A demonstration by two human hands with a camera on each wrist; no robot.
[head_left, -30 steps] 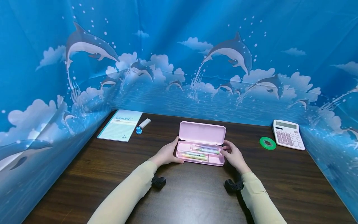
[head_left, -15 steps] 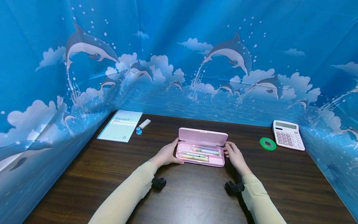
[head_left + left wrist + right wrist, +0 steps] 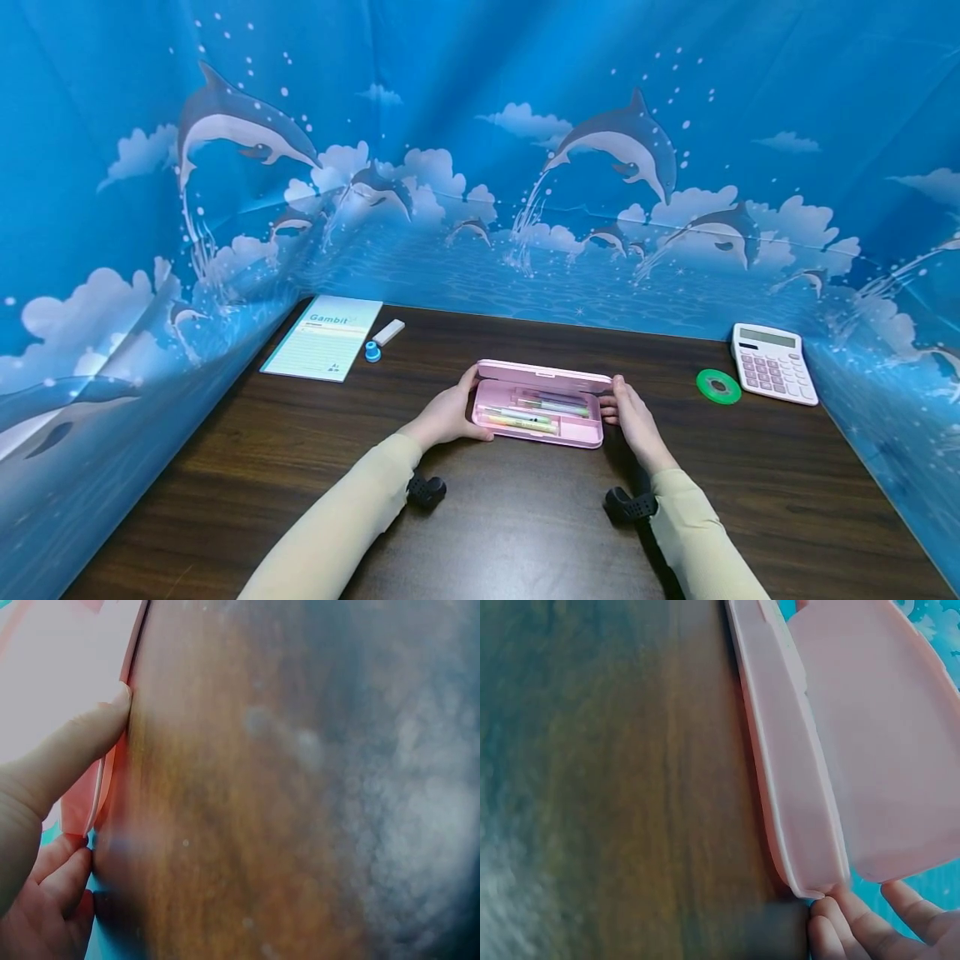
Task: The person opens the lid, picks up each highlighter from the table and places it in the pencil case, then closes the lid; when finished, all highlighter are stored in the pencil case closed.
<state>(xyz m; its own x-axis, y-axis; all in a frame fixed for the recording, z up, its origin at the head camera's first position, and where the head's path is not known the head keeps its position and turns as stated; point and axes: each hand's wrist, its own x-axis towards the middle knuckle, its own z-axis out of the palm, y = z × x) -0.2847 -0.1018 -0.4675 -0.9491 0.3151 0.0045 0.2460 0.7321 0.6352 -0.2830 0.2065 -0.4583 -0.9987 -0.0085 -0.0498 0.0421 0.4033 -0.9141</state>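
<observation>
In the head view a pink pencil case [image 3: 581,432] lies on the dark table, its lid [image 3: 543,377] tilted partway down over the tray. Several pens [image 3: 525,419] with pale barrels lie inside. My left hand [image 3: 444,412] holds the case's left end, thumb along the front edge and fingers on the side and toward the back. In the left wrist view that thumb [image 3: 86,735] presses the pink edge. My right hand [image 3: 632,417] is at the right end. The right wrist view shows one fingertip at the lid's corner and other fingertips against the tray's end [image 3: 802,825].
At the back left lie a Gambit notepad [image 3: 324,337], a white eraser-like block [image 3: 388,332] and a small blue object [image 3: 372,351]. A green disc-shaped roll [image 3: 718,386] and a calculator [image 3: 774,362] sit to the right. A dolphin-printed curtain [image 3: 480,250] borders the table.
The pencil case lid has swung down from nearly upright to a low tilt. My right hand's fingers have shifted up to the lid's edge, while the left hand stays on the case.
</observation>
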